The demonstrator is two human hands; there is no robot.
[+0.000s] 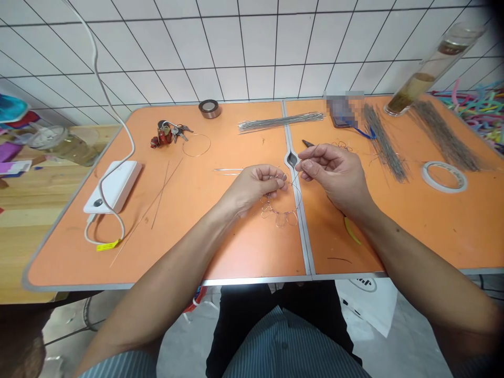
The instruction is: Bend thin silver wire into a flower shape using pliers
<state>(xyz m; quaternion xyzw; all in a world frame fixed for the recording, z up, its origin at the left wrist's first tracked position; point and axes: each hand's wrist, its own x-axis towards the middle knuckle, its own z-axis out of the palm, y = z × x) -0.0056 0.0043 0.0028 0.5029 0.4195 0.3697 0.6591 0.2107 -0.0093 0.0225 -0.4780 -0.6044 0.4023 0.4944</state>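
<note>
My left hand [255, 186] is closed in a pinch on a thin wire piece [280, 212] bent into several small loops, which hangs just above the orange table [220, 236] near its centre seam. My right hand [333, 170] is closed too, its thumb and forefinger pinching the free end of the same thin wire close to the left fingertips. Behind the right hand lie pliers [307, 143], mostly hidden.
A bundle of straight wires [279, 122] lies at the back, darker wire bundles [384, 142] to the right. Also here: tape rolls [209, 108] [444, 176], keys [169, 132], a wire ring [196, 145], a white power bank [114, 185] with cable, and a clear tube [429, 65].
</note>
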